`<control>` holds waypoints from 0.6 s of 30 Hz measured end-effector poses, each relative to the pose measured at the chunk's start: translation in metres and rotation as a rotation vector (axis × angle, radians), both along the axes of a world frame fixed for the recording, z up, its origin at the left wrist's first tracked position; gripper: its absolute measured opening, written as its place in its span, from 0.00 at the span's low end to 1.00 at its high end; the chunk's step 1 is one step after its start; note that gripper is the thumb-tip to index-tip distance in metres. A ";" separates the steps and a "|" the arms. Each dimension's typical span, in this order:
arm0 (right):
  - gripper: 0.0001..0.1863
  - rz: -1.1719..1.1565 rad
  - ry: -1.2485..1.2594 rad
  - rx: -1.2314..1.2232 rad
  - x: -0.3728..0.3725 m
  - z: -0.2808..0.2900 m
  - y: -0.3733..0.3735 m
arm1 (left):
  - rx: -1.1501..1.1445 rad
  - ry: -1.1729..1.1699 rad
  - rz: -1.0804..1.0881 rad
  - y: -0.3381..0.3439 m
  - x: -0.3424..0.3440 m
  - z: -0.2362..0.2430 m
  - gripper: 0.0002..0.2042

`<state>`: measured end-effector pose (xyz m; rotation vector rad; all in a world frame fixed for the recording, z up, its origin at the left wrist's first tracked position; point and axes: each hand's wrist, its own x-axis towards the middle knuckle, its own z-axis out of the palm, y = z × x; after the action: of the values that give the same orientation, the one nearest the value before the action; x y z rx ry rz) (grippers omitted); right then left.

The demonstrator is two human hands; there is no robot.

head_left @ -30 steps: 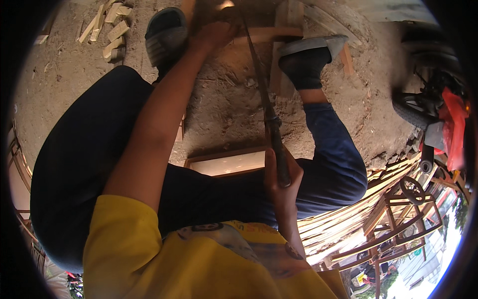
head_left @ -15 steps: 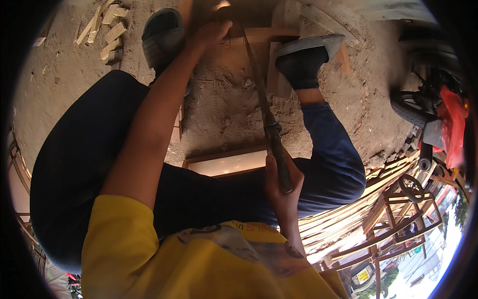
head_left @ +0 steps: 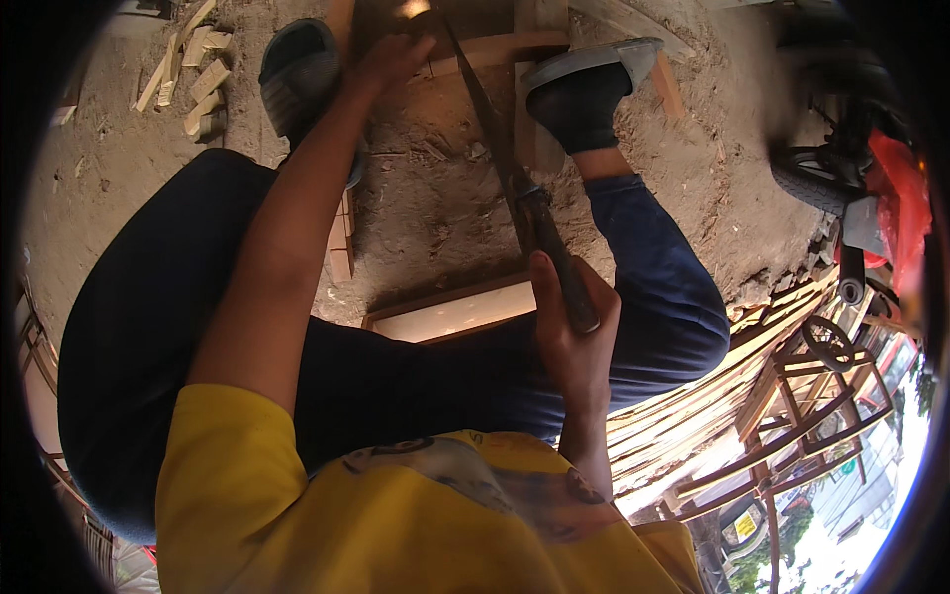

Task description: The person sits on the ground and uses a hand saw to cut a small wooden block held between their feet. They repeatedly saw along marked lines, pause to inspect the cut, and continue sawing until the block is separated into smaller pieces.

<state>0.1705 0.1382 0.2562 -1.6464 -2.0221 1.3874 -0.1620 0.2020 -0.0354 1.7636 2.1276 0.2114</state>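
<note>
My right hand (head_left: 572, 332) is closed around the dark handle of a hand saw (head_left: 500, 139). Its long blade runs away from me to a wooden board (head_left: 500, 45) lying on the dirt. Stretched out along my left leg, my left hand (head_left: 394, 57) presses on that board beside the blade's far end. My left foot in a dark sandal (head_left: 297, 74) and my right foot in a black shoe (head_left: 584, 89) rest on either side of the cut. I wear a yellow shirt and dark trousers.
Short wood offcuts (head_left: 193, 69) lie on the ground at the far left. A framed light panel (head_left: 450, 312) lies under my knees. Stacked wooden slats (head_left: 752, 332) and wooden frames (head_left: 811, 396) stand to the right, with a red motorcycle (head_left: 876, 208) beyond.
The saw and my right hand have shifted a little forward along the cut. My left hand stays pressed on the board.
</note>
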 end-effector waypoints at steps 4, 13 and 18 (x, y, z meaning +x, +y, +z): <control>0.09 0.031 0.092 -0.017 -0.010 -0.024 0.008 | 0.177 -0.133 0.078 -0.011 0.004 0.000 0.22; 0.08 0.053 0.101 -0.017 0.009 -0.030 -0.013 | -0.052 0.033 0.167 -0.016 0.033 0.032 0.27; 0.13 0.075 0.162 -0.027 -0.015 -0.042 -0.005 | 0.039 0.121 0.160 -0.016 0.021 -0.011 0.21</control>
<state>0.1554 0.1332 0.2145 -1.4309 -1.9999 1.5257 -0.1407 0.1856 -0.0460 1.6660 2.3692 0.1931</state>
